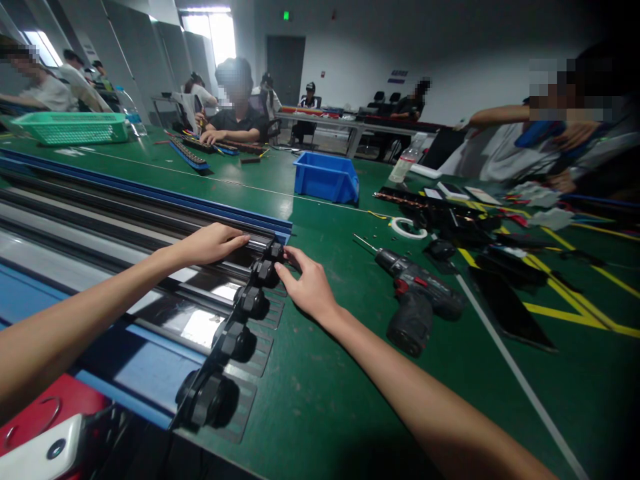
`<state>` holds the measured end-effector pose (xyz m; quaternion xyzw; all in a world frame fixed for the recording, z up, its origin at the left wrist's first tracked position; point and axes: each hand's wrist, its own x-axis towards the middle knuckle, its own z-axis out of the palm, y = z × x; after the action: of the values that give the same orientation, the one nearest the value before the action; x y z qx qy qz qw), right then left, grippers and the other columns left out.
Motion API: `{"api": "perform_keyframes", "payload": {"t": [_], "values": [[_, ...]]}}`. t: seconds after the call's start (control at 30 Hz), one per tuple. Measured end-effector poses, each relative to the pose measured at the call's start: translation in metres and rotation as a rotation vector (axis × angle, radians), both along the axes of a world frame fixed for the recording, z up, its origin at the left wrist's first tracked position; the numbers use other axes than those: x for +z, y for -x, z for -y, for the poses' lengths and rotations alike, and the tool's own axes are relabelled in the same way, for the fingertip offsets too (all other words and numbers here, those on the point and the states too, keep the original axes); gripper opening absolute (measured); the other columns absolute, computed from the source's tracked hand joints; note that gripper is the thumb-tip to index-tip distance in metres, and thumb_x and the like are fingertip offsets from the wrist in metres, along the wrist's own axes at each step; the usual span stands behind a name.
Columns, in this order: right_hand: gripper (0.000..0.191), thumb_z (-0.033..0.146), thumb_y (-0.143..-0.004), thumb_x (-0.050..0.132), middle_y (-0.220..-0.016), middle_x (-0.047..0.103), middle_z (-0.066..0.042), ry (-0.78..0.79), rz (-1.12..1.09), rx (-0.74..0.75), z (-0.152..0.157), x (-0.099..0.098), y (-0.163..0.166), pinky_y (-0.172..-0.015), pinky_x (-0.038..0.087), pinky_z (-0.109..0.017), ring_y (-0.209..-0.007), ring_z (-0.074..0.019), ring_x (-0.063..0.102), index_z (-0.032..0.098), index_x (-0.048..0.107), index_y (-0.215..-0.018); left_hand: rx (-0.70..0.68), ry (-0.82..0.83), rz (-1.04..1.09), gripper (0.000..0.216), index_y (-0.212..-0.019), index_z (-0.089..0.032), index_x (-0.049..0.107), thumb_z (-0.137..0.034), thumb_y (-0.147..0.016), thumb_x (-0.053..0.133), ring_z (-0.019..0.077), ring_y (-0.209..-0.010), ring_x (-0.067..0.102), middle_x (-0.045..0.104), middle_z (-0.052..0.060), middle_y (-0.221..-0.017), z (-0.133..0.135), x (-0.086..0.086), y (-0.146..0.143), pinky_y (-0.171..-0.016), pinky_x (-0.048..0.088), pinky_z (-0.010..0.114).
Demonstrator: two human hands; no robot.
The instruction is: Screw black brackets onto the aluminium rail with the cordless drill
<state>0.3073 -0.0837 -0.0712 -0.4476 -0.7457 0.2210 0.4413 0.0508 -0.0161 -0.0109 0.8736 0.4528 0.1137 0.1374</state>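
A long black strip with several round black knobs lies along the edge of a green table. My left hand rests palm down over its far end, fingers curled on the black rail there. My right hand pinches the farthest knob of the strip between thumb and fingers. A grey and red cordless drill lies on the table just right of my right hand.
A conveyor track with a blue rail runs along the left. A blue bin, a tape roll, black parts and yellow floor-style lines lie ahead and right. A green basket stands far left. Other people work across the table.
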Motion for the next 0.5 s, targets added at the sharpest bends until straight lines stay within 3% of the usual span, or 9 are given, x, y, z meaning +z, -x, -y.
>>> {"api": "perform_keyframes", "payload": {"t": [0.27,0.5], "values": [[0.043,0.034,-0.090,0.063,-0.128,0.065,-0.009,0.021,-0.038,0.068,-0.0027,-0.0059,-0.0039,-0.106,0.049,-0.043,-0.118,-0.0225,0.063,0.021,0.057,-0.131,0.001,-0.006,0.008,0.054,-0.092,-0.013,0.070,-0.054,-0.097,0.035,0.0188,-0.070,0.059,0.069,0.007,-0.080,0.0018,0.0008,-0.0038,-0.065,0.038,0.027],[0.047,0.035,-0.088,0.066,-0.130,0.064,-0.009,0.027,-0.041,0.133,-0.0051,-0.0073,-0.0051,-0.106,0.049,-0.044,-0.119,-0.0236,0.063,0.022,0.056,-0.133,0.040,-0.024,-0.007,0.052,-0.074,-0.015,0.060,-0.054,-0.098,0.034,0.0155,-0.060,0.051,0.060,0.003,-0.066,0.0027,-0.0002,-0.0045,-0.060,0.032,0.027]]}}
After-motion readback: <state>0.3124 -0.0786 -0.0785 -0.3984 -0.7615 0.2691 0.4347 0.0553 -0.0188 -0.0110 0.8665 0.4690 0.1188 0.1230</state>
